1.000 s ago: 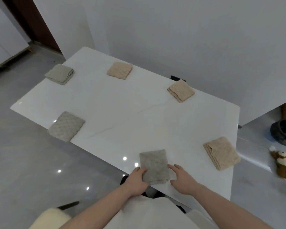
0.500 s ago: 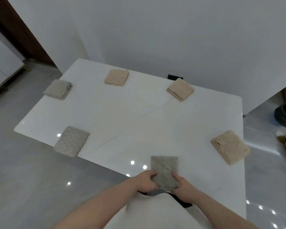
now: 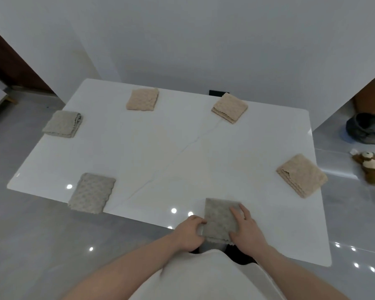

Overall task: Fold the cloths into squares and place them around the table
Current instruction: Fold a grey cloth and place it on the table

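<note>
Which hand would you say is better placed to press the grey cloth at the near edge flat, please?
Probably the right hand: its palm and fingers already lie on top of the grey cloth, while the left hand only touches the cloth's left edge with curled fingers.

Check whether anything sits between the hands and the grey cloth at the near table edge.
Nothing visible does. The left hand touches the left edge of the grey cloth, and the right hand rests on its right side. The table around it is bare.

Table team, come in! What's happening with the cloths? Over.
Both hands, left and right, on grey folded cloth at near edge. Five other cloths folded and placed. Nothing blocking.
</note>
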A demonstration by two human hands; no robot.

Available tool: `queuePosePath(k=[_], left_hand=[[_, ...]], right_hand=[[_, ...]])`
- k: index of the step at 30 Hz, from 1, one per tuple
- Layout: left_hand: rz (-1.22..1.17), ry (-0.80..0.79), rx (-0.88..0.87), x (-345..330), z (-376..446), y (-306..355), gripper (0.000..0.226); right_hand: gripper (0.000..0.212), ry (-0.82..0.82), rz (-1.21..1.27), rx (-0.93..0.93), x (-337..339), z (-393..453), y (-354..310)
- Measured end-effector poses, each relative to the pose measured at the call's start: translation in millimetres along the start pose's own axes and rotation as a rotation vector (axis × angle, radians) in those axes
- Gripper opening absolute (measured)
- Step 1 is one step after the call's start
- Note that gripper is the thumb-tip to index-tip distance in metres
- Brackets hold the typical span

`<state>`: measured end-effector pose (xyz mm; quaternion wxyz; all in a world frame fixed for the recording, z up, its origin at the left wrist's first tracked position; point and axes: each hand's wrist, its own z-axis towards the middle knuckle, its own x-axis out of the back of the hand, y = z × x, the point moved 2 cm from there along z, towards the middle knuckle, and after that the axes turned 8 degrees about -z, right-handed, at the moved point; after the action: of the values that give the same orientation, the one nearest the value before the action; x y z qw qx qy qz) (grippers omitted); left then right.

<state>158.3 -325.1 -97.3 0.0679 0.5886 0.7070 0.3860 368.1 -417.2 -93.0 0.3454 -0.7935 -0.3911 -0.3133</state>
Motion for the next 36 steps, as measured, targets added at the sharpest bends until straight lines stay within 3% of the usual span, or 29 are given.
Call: queuePosePath(k=[10, 17, 21, 29, 36], left_hand=[[0.072, 0.014, 0.006, 21.1, -6.5, -19.0, 0.062], [0.267, -0.025, -0.171, 14.8, 17.2, 18.0, 0.072], [0.506, -0.036, -0.282, 7.3, 30.3, 36.2, 0.086], [0.796, -0.040, -0.175, -7.8, 51.4, 34.7, 0.100], [0.861, -0.019, -0.072, -13.3, 64.4, 38.0, 0.102]], right_hand=[[0.087, -0.100, -0.012, -0.072, -9.5, 24.1, -18.8], [0.090, -0.014, 0.077, -0.081, -14.6, 8.2, -11.5], [0.089, 0.047, 0.058, -0.075, -15.8, -1.0, -4.4], [0.092, -0.023, -0.069, 0.002, -13.6, -4.7, 10.0], [0.088, -0.098, -0.207, 0.034, 4.4, 19.0, 9.5]])
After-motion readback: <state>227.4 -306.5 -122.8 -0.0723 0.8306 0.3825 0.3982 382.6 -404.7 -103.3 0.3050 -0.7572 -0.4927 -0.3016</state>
